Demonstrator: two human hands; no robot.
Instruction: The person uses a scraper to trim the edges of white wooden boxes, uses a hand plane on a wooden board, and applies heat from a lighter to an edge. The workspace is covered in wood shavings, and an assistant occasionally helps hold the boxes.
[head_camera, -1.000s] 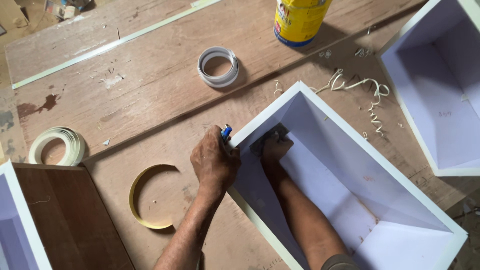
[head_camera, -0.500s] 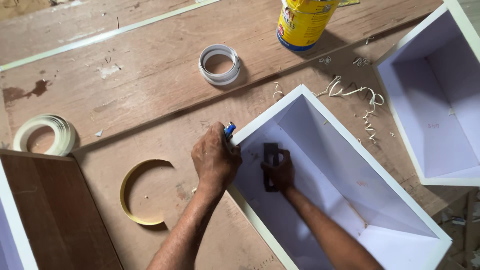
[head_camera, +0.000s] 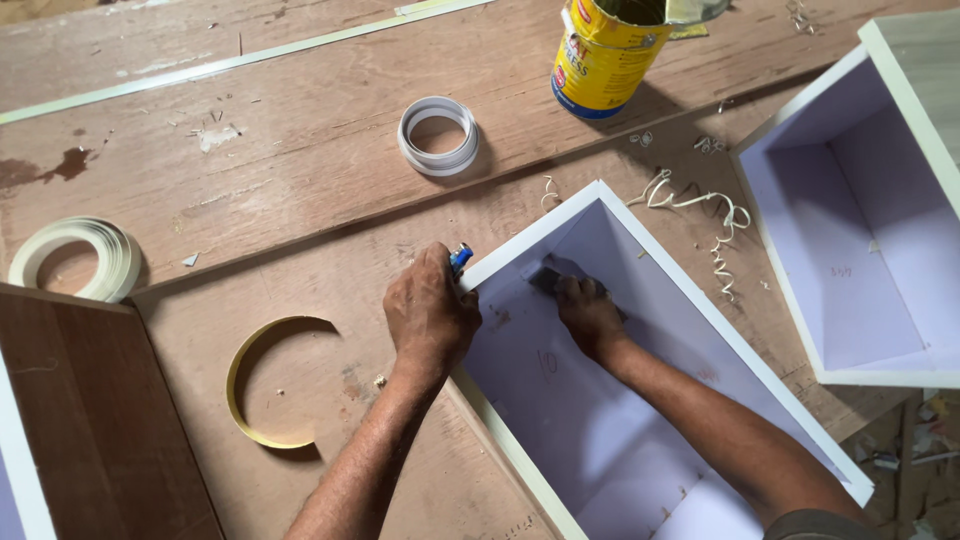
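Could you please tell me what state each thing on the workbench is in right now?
Left hand: shut on a blue tool at the box rim.
Right hand: inside the white box, pressing a dark block.
White box: open, on its side.
Yellow can: upright, lid open.
White tape roll: lying flat.

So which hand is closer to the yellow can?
Right. The right hand is inside the white box, below the yellow can; the left hand grips the box's corner, farther left.
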